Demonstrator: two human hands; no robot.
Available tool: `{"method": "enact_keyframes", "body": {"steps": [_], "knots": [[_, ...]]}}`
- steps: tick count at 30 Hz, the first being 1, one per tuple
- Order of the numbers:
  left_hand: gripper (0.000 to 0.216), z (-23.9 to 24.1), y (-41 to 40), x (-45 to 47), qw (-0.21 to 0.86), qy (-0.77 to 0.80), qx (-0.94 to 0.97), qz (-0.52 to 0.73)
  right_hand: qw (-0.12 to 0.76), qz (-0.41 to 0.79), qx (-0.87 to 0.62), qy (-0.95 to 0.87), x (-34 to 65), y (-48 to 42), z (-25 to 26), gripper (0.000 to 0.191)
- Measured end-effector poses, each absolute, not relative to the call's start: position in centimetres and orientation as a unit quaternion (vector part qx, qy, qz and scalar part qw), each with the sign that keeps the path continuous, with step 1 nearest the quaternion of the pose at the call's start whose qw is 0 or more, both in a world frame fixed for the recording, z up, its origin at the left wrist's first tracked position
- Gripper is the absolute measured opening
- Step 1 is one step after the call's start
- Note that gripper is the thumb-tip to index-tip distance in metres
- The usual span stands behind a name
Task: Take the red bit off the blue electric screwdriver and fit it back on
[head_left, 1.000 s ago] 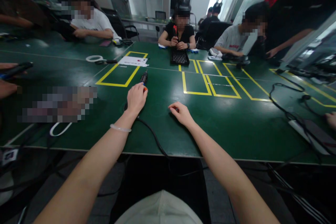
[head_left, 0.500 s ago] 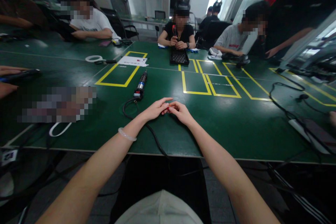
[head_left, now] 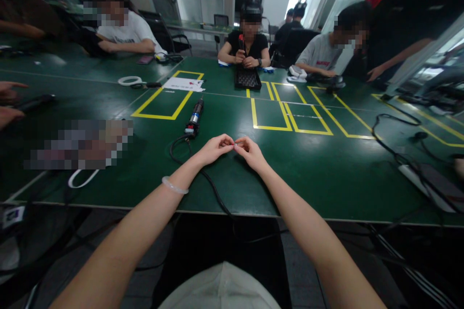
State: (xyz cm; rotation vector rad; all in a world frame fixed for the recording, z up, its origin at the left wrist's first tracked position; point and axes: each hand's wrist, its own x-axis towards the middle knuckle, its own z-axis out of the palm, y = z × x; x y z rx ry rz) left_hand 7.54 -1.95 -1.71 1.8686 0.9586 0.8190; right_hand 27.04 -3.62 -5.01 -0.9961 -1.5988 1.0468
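Observation:
My left hand (head_left: 216,148) and my right hand (head_left: 249,152) meet fingertip to fingertip above the green table (head_left: 290,169). Both are closed in a pinch, thumbs against curled fingers. A tiny reddish speck (head_left: 233,146) shows where the fingertips meet; it is too small to name, and the fingers cover most of it. Just beyond my left hand lies an electric screwdriver (head_left: 195,115), its bit pointing away from me. Its black cable (head_left: 213,186) loops back beneath my left wrist, which wears a pale bangle (head_left: 175,186).
Yellow tape outlines (head_left: 271,128) mark the tabletop. Farther off are a white sheet (head_left: 183,84) with small red bits and a black tray (head_left: 248,79) before a co-worker. A pixelated object (head_left: 79,145) lies to the left, dark cables (head_left: 395,149) to the right. Other people sit around.
The fingers of my left hand have curled in from a more stretched pose, and both hands now pinch at one point. Less of the red-orange bit shows. A co-worker's hand at far left has lifted.

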Motion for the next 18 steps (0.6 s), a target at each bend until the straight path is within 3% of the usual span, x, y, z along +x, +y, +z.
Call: {"method": "enact_keyframes", "body": {"steps": [8,14,18], "knots": [[0.033,-1.5,-2.1,7.5,0.386,0.39,0.779,0.304,0.457,0.396,-0.43,-0.67,27.2,-3.8,-4.6,0.021],[0.031,0.3,-1.4,5.2,0.016,0.556,0.767,0.319,0.476,0.392,-0.442,-0.651,27.4,-3.5,-4.8,0.026],[0.054,0.1,-0.4,2.4,-0.094,0.669,0.695,0.246,0.453,0.389,-0.449,-0.664,27.4,-3.6,-4.7,0.024]]}}
